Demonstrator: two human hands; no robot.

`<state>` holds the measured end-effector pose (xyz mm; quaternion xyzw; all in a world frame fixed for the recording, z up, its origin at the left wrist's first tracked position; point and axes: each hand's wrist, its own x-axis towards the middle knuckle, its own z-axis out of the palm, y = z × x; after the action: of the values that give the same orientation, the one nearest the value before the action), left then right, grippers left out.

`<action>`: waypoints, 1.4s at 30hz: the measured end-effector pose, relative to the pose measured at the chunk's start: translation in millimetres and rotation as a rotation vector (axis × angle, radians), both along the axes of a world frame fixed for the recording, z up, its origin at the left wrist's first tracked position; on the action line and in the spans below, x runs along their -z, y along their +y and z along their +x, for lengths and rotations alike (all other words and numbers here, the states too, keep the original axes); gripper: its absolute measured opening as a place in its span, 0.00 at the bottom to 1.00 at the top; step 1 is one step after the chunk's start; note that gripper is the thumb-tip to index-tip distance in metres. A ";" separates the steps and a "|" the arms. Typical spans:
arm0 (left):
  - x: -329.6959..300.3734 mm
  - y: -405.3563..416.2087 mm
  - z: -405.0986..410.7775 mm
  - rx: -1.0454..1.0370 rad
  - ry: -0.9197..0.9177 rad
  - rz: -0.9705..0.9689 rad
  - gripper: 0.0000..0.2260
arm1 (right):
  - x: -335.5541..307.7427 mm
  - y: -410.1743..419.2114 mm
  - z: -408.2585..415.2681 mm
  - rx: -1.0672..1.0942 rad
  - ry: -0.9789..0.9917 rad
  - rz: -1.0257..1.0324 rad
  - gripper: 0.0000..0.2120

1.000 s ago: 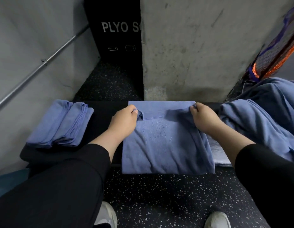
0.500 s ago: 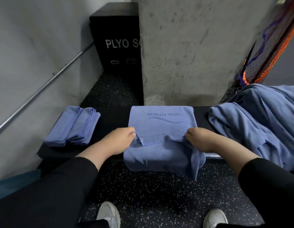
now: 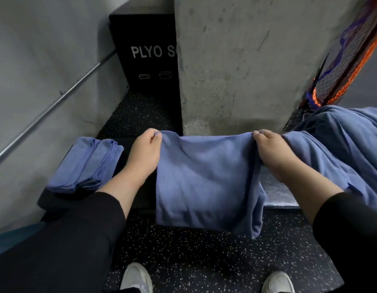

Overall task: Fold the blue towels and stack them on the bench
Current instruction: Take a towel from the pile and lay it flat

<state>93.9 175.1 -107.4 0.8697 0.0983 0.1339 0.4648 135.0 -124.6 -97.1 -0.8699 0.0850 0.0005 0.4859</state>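
We start with the largest thing in view, the heap of unfolded towels point(image 3: 339, 149) filling the right edge of the frame; it tells us a good share of the work is left. The bench point(image 3: 136, 199) runs across the middle of the frame, dark and padded, with a paler mat point(image 3: 276, 193) showing on it just right of center.

At center we hold the towel in hand point(image 3: 206, 182), folded over and hanging in a doubled panel from its top edge, its lower end dropping past the front of the bench toward the speckled floor. We judge this one mid-fold, not yet ready to stack.

At the left of the frame lies the finished stack point(image 3: 86, 163) of folded towels on the bench, well apart from the one we hold; that much is done.

Our left hand point(image 3: 144, 153) pinches the top left corner of the towel, fingers curled round the cloth. Our right hand point(image 3: 272, 151) grips the top right corner likewise. The towel spans taut between the two grips and hangs below them.
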 end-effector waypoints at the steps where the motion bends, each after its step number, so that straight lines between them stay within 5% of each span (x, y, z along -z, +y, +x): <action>1: 5.9 -1.4 5.0 0.013 0.027 0.052 0.11 | 7.5 3.0 5.2 -0.027 0.011 -0.069 0.17; 11: 40.7 0.3 14.2 0.204 0.311 0.570 0.14 | 35.8 14.2 8.5 -0.261 0.114 -0.494 0.13; 16: 30.2 9.9 2.2 0.272 0.408 0.581 0.14 | 20.2 14.3 -7.8 -0.350 0.269 -0.567 0.14; 21: 23.5 18.7 -8.9 0.280 0.318 0.510 0.14 | 14.7 5.9 -15.7 -0.393 0.019 -0.466 0.16; 31: 38.5 21.8 14.5 0.149 0.343 0.482 0.14 | 43.2 -5.0 15.9 -0.241 0.027 -0.588 0.11; 42: 59.0 9.8 49.2 -0.056 0.304 0.745 0.13 | 64.6 -2.7 60.3 -0.165 0.039 -0.735 0.13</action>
<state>143.1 184.9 -166.3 0.9855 0.1346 0.0427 0.0941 195.4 -127.3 -161.7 -0.9899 0.0187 0.0257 0.1381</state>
